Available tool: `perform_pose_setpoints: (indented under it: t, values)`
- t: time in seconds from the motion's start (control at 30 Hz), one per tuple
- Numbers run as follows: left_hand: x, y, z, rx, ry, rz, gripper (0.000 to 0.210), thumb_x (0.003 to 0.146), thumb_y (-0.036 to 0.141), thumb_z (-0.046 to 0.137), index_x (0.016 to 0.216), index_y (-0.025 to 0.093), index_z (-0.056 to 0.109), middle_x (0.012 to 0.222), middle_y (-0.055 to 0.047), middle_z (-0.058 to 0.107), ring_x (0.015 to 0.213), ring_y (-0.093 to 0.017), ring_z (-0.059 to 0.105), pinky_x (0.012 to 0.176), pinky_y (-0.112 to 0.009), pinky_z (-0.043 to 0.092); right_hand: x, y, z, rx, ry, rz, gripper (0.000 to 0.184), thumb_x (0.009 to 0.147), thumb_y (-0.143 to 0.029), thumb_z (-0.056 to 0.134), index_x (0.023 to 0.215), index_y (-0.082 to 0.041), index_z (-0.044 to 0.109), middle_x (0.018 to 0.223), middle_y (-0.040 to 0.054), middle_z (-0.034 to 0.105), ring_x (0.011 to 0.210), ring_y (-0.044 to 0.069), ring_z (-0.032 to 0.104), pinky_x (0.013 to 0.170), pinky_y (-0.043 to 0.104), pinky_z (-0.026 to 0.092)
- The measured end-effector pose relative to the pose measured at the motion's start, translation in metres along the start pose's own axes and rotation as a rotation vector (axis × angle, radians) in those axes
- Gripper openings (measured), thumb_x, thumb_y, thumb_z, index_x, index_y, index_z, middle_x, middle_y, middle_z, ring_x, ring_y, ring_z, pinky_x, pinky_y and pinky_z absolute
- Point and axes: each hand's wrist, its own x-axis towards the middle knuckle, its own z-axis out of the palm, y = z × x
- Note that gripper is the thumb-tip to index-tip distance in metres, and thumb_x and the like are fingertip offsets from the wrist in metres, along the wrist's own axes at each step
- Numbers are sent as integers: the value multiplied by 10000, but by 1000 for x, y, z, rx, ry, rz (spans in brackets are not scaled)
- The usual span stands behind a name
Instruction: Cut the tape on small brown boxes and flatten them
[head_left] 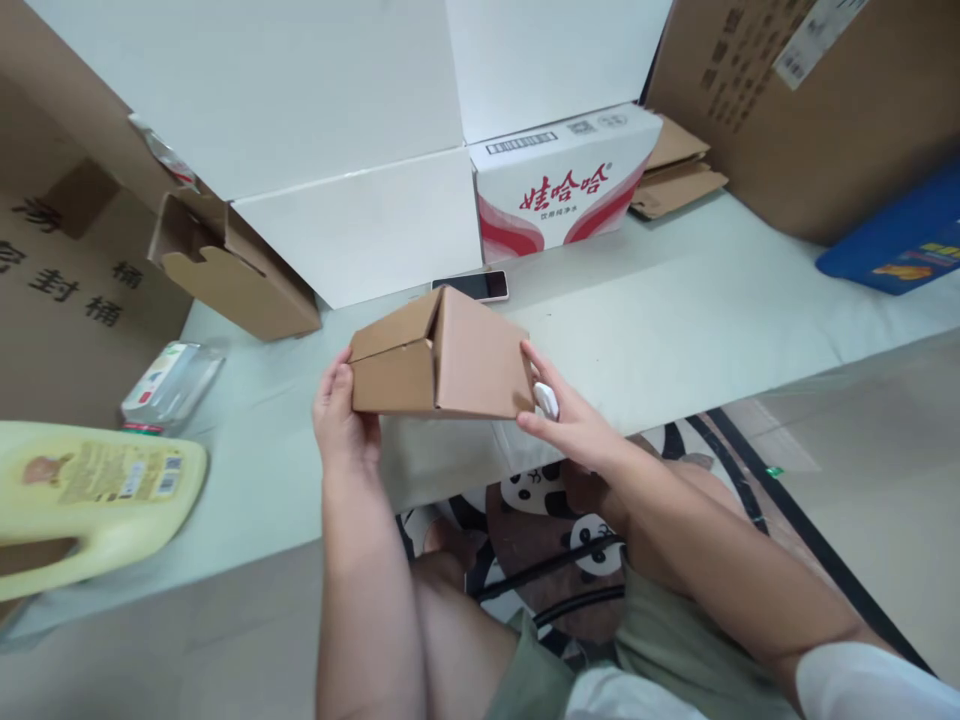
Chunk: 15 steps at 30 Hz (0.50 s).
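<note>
Between both hands I hold a small brown cardboard box [484,360] tilted above the front part of the table, its flap edges meeting with a narrow gap. My left hand [343,410] grips the left end, thumb on the near face. My right hand [566,410] has its fingers and thumb on the right end. A small white rounded object [546,401] sits within the right palm; its kind is unclear. Behind the box lies a phone [480,286] with a dark screen, partly hidden by it.
A pale cloth covers the table [675,300]. Left are an open brown carton [247,285], a clear plastic bottle [169,385] and a yellow jug [97,500]. A white and red water carton [562,185] stands behind; a blue container [900,235] is right.
</note>
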Motion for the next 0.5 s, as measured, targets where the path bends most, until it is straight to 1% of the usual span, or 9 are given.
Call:
perform_pose_setpoints:
  t: [0.07, 0.13, 0.17, 0.23, 0.3, 0.33, 0.4, 0.43, 0.5]
  values:
    - [-7, -5, 13, -22, 18, -49, 361, 698, 464, 846, 956, 230, 751, 1012, -24, 765, 898, -141, 712, 760, -227, 572, -3, 1, 8, -67, 29, -85, 1087, 824, -540, 739, 1649, -324, 65, 1707, 111, 270, 1555, 302, 335, 1232, 539, 366]
    - [-15, -10, 23, 28, -9, -135, 331, 733, 460, 811, 959, 228, 744, 1005, -25, 768, 923, -164, 720, 749, -247, 576, -4, 2, 12, -152, 104, -162, 1090, 846, -481, 735, 1647, -329, 12, 1701, 114, 284, 1562, 295, 321, 1251, 550, 333]
    - [-19, -12, 27, 62, -60, -182, 357, 761, 506, 780, 988, 233, 742, 1026, -38, 771, 957, -191, 727, 743, -269, 584, -5, 3, 13, -190, 158, -196, 1051, 866, -449, 719, 1644, -328, 24, 1693, 119, 301, 1561, 290, 325, 1256, 553, 325]
    - [-26, -17, 29, 110, -216, -250, 520, 814, 684, 662, 1086, 248, 734, 1136, -82, 766, 1088, -264, 718, 782, -342, 607, -5, 5, 15, -245, 276, -245, 935, 903, -411, 678, 1634, -318, 103, 1673, 132, 337, 1546, 291, 357, 1249, 562, 335]
    - [-29, -21, 26, 159, -358, -230, 693, 795, 818, 577, 1159, 246, 722, 1265, -120, 732, 1255, -324, 652, 905, -419, 600, -5, 6, 15, -293, 361, -271, 850, 917, -412, 660, 1617, -309, 191, 1646, 139, 383, 1517, 301, 405, 1229, 575, 368]
    - [-30, -22, 24, 191, -405, -192, 739, 770, 842, 582, 1173, 239, 721, 1310, -131, 713, 1327, -342, 604, 975, -443, 578, -4, 5, 15, -328, 382, -283, 830, 917, -421, 661, 1612, -306, 223, 1635, 141, 400, 1508, 308, 418, 1222, 579, 377]
    - [-30, -26, 20, 258, -441, -118, 759, 740, 838, 624, 1176, 225, 726, 1347, -138, 696, 1412, -354, 527, 1072, -457, 528, -4, 3, 14, -418, 389, -311, 809, 919, -440, 653, 1613, -304, 259, 1635, 138, 405, 1517, 319, 401, 1226, 582, 372]
    - [-30, -28, 19, 281, -441, -108, 760, 739, 834, 627, 1174, 218, 729, 1341, -140, 700, 1423, -358, 514, 1088, -460, 518, -4, 1, 14, -463, 386, -319, 810, 920, -451, 647, 1618, -304, 263, 1649, 135, 384, 1531, 324, 377, 1234, 583, 361]
    - [-31, -31, 20, 299, -405, -152, 755, 754, 836, 603, 1160, 213, 736, 1294, -142, 725, 1395, -362, 545, 1062, -453, 536, -3, -1, 13, -539, 376, -307, 845, 904, -484, 654, 1628, -306, 257, 1681, 123, 328, 1554, 337, 331, 1238, 585, 355]
